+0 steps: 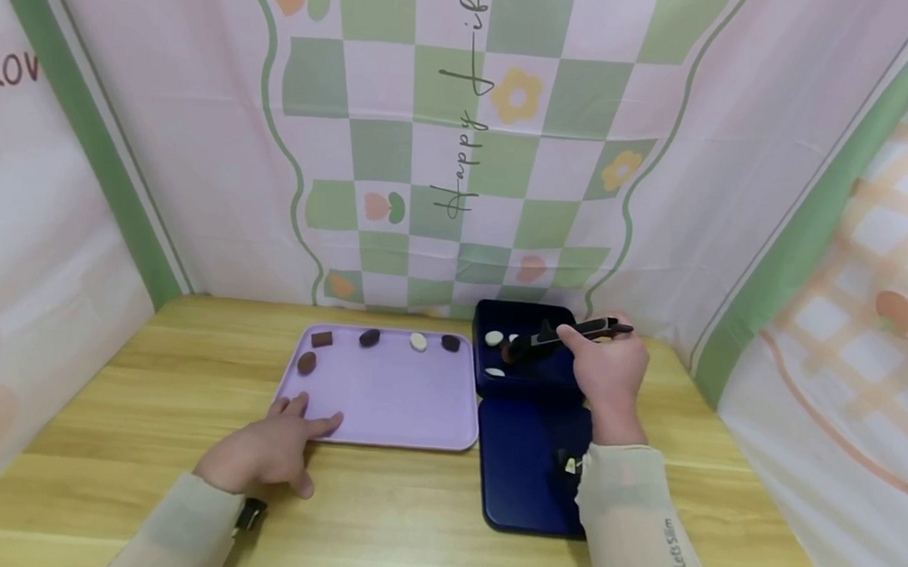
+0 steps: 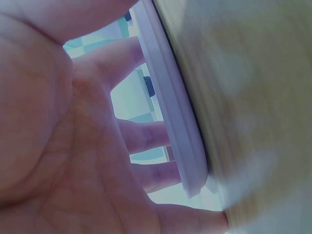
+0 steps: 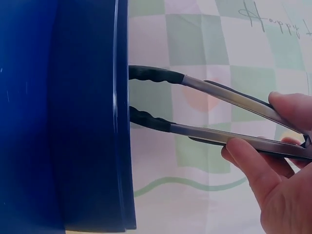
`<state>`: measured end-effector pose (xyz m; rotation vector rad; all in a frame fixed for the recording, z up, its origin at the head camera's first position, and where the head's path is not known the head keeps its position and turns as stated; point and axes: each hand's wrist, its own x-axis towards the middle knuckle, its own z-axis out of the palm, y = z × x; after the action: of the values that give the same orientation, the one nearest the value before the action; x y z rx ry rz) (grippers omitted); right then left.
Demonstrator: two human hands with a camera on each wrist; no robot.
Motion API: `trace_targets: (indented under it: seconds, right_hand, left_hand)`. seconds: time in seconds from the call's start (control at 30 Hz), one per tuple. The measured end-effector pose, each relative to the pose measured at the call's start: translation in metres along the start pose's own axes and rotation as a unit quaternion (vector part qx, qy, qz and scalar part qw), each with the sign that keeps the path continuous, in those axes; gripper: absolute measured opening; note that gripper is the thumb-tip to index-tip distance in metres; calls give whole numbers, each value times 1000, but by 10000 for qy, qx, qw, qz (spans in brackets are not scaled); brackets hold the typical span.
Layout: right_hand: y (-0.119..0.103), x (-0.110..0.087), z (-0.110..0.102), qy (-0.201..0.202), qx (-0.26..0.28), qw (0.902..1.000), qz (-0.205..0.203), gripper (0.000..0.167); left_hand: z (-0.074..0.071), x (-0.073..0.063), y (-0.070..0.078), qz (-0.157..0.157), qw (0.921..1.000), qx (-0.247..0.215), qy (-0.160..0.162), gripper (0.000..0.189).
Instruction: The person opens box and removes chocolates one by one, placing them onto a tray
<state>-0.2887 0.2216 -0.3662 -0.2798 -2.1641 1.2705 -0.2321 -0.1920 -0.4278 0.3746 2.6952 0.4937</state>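
Observation:
My right hand (image 1: 597, 355) grips black-tipped metal tongs (image 1: 572, 333) over a dark blue box (image 1: 483, 355) at the right. In the right wrist view the tongs (image 3: 204, 107) have their arms apart, and their tips dip behind the box wall (image 3: 87, 122), hidden. Two white pieces (image 1: 493, 338) lie in the box. My left hand (image 1: 298, 445) rests flat on the table, fingers touching the near left corner of a lilac tray (image 1: 390, 398). In the left wrist view, the fingers (image 2: 146, 136) lie against the tray's rim (image 2: 170, 112). Several dark and white sweets (image 1: 369, 337) line the tray's far edge.
The box's blue lid (image 1: 522, 469) lies flat on the wooden table (image 1: 158, 365), in front of the box and partly under my right forearm. Patterned cloth walls close in the back and both sides.

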Motion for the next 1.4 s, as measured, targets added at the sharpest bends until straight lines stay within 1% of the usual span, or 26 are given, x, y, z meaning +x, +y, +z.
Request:
trace_targets:
  seconds: [0.07,0.13,0.17,0.2,0.23,0.27,0.3,0.33,0.37,0.4,0.43,0.53,0.6,0.67,0.7,0.8,0.87,0.9,1.07,1.13,1.3,1.4]
  right_hand:
    - [0,1,-2,36,-55,10000,51,36]
    - [-1,2,-4,157,-52,9998,113,35]
    - [-1,3,-5,233,90,9996,154,34]
    - [-1,4,-6,301,373,9985,258,34]
    - [-1,5,-7,358,775,9957,374,33]
    - [-2,6,-8,419,1264,9898,504,34]
    - [-3,7,-8,485,1731,9818,616,35]
    - [-3,8,-9,536,2243,9702,739,37]
    - [-4,8,-9,577,2726,9564,877,39]
    - [-5,9,-8,625,3126,9424,1011,41]
    - [-6,9,-7,642,3389,9322,1095,41]
    - [-9,8,-3,621,3929,9070,1385,39]
    - [-11,6,1,532,4156,8949,1536,38]
    - [-14,3,6,360,4324,8857,1651,38]
    - [-15,0,8,270,4360,8842,1651,38]
    - [-20,-9,17,44,4275,8914,1505,36]
    - [-25,-18,25,-69,4179,8977,1397,35]
    - [-27,-22,30,-120,4098,9024,1328,35]
    - [-40,-38,58,-430,3983,9089,1156,35]
    - [-44,-43,70,-552,3888,9134,1072,35]
    - [-49,-51,97,-750,3381,9332,961,35]
    - [-50,-55,110,-803,3139,9404,1030,35]
  left_hand:
    - [0,0,0,-6,10000,-4,-10,98]
    - [-1,-1,0,-3,10000,-2,-7,98]
    - [-1,-1,0,-1,10000,4,-4,98]
    - [-1,-1,0,2,10000,9,1,98]
    - [-1,-1,-1,13,10000,16,10,98]
    - [-1,-2,-1,22,10000,19,18,98]
    - [-1,-2,-1,28,10000,20,24,98]
    - [-1,-2,-1,36,10000,17,32,98]
    - [-1,-2,-1,43,10000,11,36,98]
    - [-1,-2,-1,49,10000,7,38,98]
    - [-1,-3,-1,54,10000,8,36,98]
    - [-1,-3,-2,70,10000,12,40,98]
    - [-1,-3,-2,76,10000,31,44,98]
    - [-1,-3,-1,63,10000,23,44,97]
    - [-1,-3,-1,62,10000,40,52,97]
    - [0,-3,1,44,10000,-13,22,96]
    - [1,-3,3,33,10000,-38,7,96]
    - [1,-2,3,31,10000,-37,3,96]
    - [1,-2,5,-30,10000,4,20,96]
    - [0,-2,5,-38,10000,21,42,97]
    - [0,-1,3,-14,10000,50,74,97]
    - [0,-1,1,17,9999,54,86,97]
